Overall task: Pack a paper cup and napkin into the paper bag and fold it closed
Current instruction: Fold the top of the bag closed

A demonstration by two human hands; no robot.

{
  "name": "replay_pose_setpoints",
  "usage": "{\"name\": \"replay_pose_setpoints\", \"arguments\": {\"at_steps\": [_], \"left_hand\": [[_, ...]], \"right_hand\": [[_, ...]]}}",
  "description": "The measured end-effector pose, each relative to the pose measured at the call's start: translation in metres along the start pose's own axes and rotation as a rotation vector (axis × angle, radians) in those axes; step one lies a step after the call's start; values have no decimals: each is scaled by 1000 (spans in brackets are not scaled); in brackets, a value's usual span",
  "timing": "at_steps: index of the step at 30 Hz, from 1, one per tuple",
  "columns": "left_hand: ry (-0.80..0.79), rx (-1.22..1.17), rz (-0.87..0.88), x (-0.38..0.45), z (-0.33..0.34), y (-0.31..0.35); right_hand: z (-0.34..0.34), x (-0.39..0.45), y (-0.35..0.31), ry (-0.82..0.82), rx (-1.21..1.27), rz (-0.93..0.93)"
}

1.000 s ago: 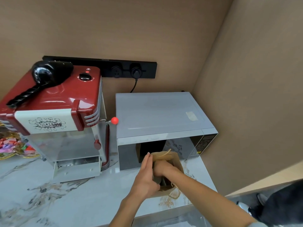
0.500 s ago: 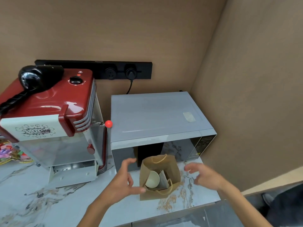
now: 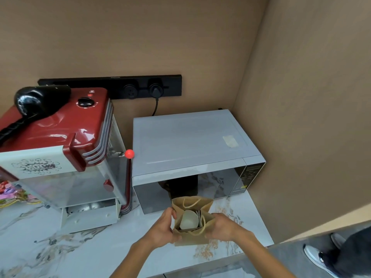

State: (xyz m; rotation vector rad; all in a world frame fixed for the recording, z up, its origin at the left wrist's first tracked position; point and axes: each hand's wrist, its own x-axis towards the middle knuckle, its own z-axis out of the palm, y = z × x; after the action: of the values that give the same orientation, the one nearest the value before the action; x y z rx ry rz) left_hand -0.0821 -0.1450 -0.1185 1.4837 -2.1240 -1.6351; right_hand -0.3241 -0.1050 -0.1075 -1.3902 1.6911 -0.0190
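Note:
A brown paper bag [image 3: 191, 237] with twine handles stands upright and open-topped on the marble counter in front of the microwave. Inside it lies a white paper cup [image 3: 188, 220], tilted with its mouth toward me. A folded napkin [image 3: 199, 217] shows as thin white edges wedged to the right of the cup. My left hand [image 3: 162, 229] grips the bag's left side near the top. My right hand [image 3: 221, 227] grips the bag's right side. Both hands press against the bag walls.
A grey microwave [image 3: 192, 141] sits right behind the bag. A red popcorn machine [image 3: 60, 149] with a black hair dryer [image 3: 38, 99] on top stands to the left. A brown wall closes the right side. The counter's front edge [image 3: 200, 271] runs just below my forearms.
One second ago my right hand was inside the bag. It came out, both hands spread apart, and now they have closed on the bag's two sides.

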Motion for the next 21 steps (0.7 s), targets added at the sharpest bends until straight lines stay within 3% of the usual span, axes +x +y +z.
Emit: {"name": "replay_pose_setpoints", "arguments": {"at_steps": [5, 9, 15, 21], "left_hand": [[142, -14, 28, -5, -5, -6], [210, -49, 98, -9, -12, 0], [342, -64, 184, -9, -6, 4], [342, -82, 185, -14, -1, 1]], "right_hand": [[-4, -5, 12, 142, -7, -130], [-2, -6, 15, 206, 285, -204], [5, -2, 11, 332, 437, -255], [13, -2, 14, 312, 546, -305]]}}
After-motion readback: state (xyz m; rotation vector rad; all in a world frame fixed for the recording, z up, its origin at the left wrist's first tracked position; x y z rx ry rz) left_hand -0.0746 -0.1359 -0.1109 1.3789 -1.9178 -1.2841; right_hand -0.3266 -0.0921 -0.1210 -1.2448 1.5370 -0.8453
